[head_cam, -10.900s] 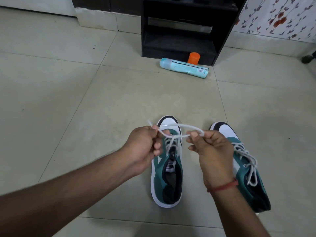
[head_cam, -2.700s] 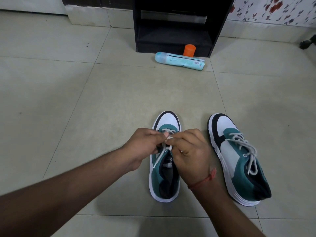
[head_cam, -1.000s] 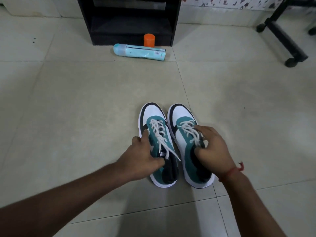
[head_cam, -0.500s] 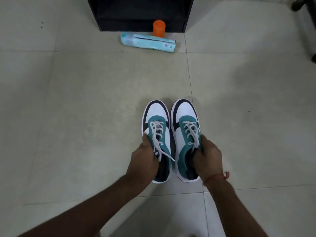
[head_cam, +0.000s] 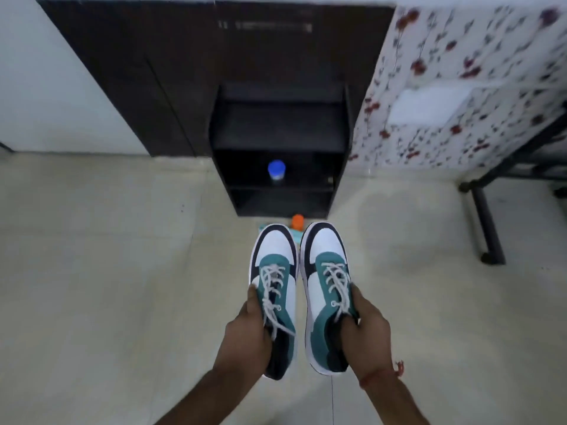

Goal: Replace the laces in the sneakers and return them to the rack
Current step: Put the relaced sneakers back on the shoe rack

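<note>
With their toes pointing away from me at the black rack (head_cam: 277,148), the two sneakers run lengthwise side by side, just apart. I grip the left sneaker (head_cam: 274,289) in my left hand (head_cam: 245,338), and my right hand (head_cam: 365,329) holds the right sneaker (head_cam: 325,289), fingers curled into each collar. White laces (head_cam: 271,292) cross both tongues. Both shoes hang above the tiled floor (head_cam: 122,286).

Two teal, white and black sneakers, the left sneaker (head_cam: 274,283) and right sneaker (head_cam: 325,286), laced white, point toes-first toward the black rack (head_cam: 277,148).
</note>
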